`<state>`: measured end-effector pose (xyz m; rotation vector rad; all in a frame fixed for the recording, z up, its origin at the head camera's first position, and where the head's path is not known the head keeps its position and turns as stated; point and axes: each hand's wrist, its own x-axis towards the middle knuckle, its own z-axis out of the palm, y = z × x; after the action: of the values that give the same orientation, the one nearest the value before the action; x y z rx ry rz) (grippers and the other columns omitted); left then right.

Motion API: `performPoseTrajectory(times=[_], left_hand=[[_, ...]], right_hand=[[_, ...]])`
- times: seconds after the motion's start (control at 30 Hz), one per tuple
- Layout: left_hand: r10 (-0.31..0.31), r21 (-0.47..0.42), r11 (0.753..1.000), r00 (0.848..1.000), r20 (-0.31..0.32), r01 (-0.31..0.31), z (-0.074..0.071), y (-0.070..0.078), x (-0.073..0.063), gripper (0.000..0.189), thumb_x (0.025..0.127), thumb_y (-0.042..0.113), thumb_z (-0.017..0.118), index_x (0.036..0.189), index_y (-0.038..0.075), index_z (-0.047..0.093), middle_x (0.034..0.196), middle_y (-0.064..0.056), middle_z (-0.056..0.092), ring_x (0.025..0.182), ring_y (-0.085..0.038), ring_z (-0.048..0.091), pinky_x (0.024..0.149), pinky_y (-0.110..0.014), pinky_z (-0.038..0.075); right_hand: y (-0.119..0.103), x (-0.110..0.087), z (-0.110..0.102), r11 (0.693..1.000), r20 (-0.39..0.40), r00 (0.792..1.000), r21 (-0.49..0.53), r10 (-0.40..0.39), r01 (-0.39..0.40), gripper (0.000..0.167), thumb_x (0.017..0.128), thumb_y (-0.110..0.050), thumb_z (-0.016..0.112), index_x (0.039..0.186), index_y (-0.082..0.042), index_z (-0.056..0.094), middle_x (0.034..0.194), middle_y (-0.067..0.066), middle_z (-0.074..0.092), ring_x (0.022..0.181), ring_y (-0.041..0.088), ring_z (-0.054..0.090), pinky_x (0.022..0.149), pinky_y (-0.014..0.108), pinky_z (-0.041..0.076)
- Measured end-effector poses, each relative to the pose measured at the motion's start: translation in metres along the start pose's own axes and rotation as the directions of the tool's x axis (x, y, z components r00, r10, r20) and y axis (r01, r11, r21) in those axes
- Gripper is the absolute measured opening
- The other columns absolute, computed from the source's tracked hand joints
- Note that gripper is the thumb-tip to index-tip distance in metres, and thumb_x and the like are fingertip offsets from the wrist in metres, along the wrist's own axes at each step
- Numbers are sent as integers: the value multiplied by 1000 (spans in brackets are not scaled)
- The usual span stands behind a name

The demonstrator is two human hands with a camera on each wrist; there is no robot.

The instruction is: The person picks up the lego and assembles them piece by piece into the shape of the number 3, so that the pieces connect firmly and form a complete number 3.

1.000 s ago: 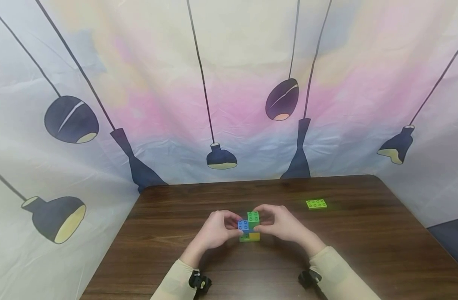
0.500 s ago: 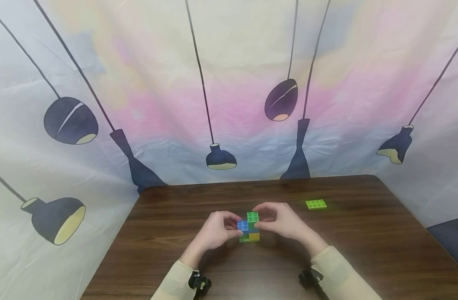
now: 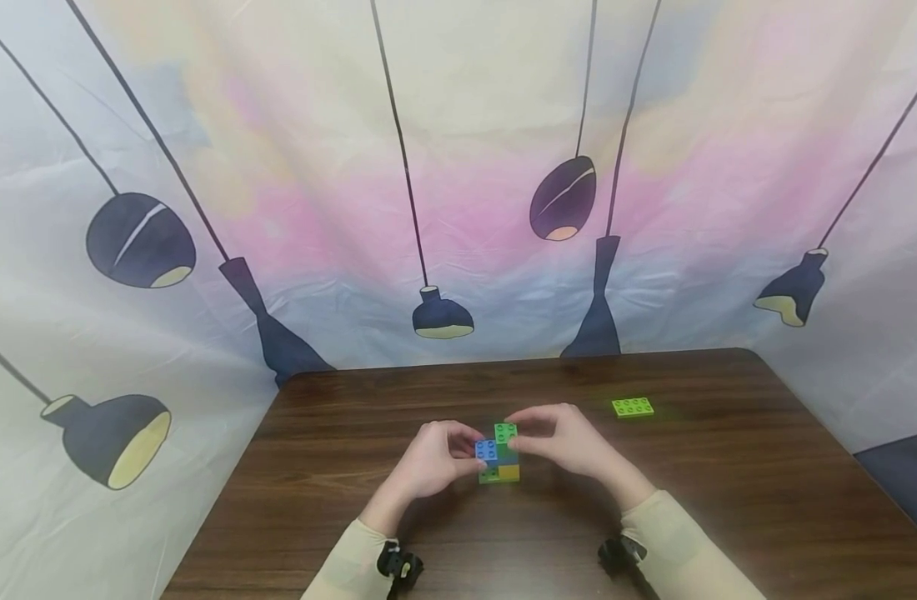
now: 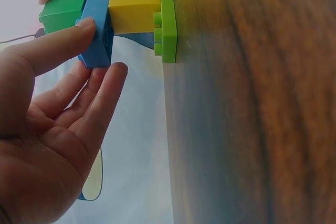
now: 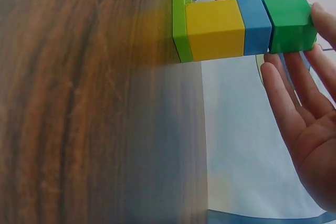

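A small stack of toy building bricks stands upright on the table in the head view. At its foot is a lime green studded plate [image 4: 169, 22], bearing a yellow brick [image 5: 216, 30] at one end. Across the yellow one lies a blue brick [image 3: 486, 450], its left part jutting out over the plate. On the blue brick's right half sits a green brick [image 3: 506, 432]. My left hand [image 3: 431, 460] holds the blue brick's left end, thumb in front and fingers behind. My right hand [image 3: 562, 435] pinches the green brick near its top between thumb and fingers.
Another lime green studded plate [image 3: 633, 407] lies farther back on the right of the dark wooden table [image 3: 316, 467]. Behind the table's far edge hangs a cloth [image 3: 496, 267] printed with lamps.
My right thumb has shifted up the green brick toward its top, and the right hand has risen slightly. My left hand and the stack have kept their place.
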<state>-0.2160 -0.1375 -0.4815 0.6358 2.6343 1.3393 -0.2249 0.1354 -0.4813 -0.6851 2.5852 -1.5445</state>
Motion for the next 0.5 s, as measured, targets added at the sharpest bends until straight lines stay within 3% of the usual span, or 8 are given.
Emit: performPoseTrajectory(times=[0.5], left_hand=[[-10, -11, 1000, 1000, 4, 10, 0, 2, 0, 29, 89, 15, 89, 116, 10, 78, 101, 2, 74, 91, -14, 72, 83, -35, 62]], right_hand=[[-7, -2, 4, 1000, -40, 999, -19, 17, -18, 35, 91, -43, 87, 118, -22, 81, 116, -6, 77, 108, 17, 71, 94, 48, 58]])
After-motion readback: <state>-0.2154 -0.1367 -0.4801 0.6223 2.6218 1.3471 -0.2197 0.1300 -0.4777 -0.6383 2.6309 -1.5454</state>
